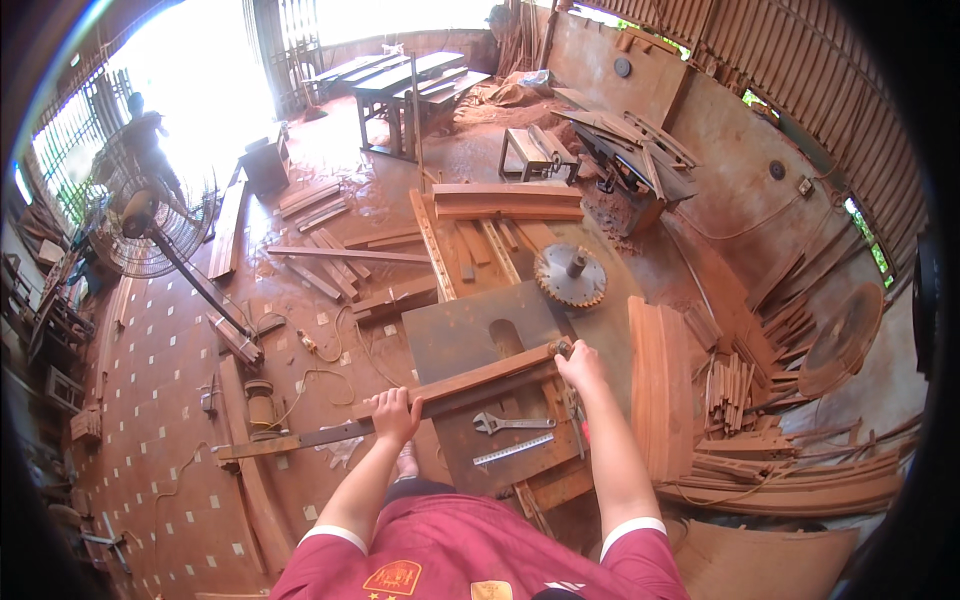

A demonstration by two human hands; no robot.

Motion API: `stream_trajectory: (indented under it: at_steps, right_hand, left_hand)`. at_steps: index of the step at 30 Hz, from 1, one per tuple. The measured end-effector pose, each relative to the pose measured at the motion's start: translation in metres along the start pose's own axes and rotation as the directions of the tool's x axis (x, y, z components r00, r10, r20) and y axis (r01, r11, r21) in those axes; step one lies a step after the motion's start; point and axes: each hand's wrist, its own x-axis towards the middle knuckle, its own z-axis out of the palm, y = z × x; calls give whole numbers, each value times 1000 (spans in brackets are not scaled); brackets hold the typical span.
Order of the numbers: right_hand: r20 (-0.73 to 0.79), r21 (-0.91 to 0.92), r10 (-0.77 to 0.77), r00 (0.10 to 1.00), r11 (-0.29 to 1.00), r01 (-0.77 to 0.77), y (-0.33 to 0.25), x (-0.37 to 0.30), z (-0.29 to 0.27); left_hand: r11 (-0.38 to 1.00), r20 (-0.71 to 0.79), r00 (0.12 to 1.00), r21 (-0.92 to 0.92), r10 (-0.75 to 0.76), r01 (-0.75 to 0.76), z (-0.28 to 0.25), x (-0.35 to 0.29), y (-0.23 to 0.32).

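A long wooden bar [480, 380] lies aslant across the dark metal saw table [440, 335]. My left hand [393, 412] is closed over its left end, fingers on top. At the far right end, my right hand [580, 364] grips the bar beside a dark round fitting [558, 347]; its fingertips are partly hidden. A toothed circular saw blade [560, 283] lies flat beyond my right hand. Nearer to me, an adjustable wrench [515, 423] and a white ruler [513, 450] rest on the table. An oblong slot [505, 338] shows in the tabletop behind the bar.
Planks [508, 203] are stacked beyond the saw table, and curved boards [660, 390] stand on its right. At left are a standing fan [140, 215], cords [325, 375] and loose timber [345, 255] on the floor. A workbench [410, 90] and a person [150, 140] are farther back.
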Motion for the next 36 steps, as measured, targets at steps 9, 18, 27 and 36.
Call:
stream_trajectory:
  at_steps: [9,18,27,36]
  right_hand:
    - [-70,60,-2,998,998,6,-5,1,0]
    - [512,-470,265,817,882,8,30,-26,-15]
    - [226,-199,328,917,937,-286,70,-97,31]
    - [44,-115,226,973,969,-220,66,-108,29]
  left_hand:
    - [1000,38,999,-9,-19,19,5,-4,-5]
    - [1000,27,1000,-24,-10,11,7,-4,-5]
    - [1000,42,999,-19,-10,11,4,-3,-3]
    - [1000,70,997,-8,-11,12,2,-1,-5]
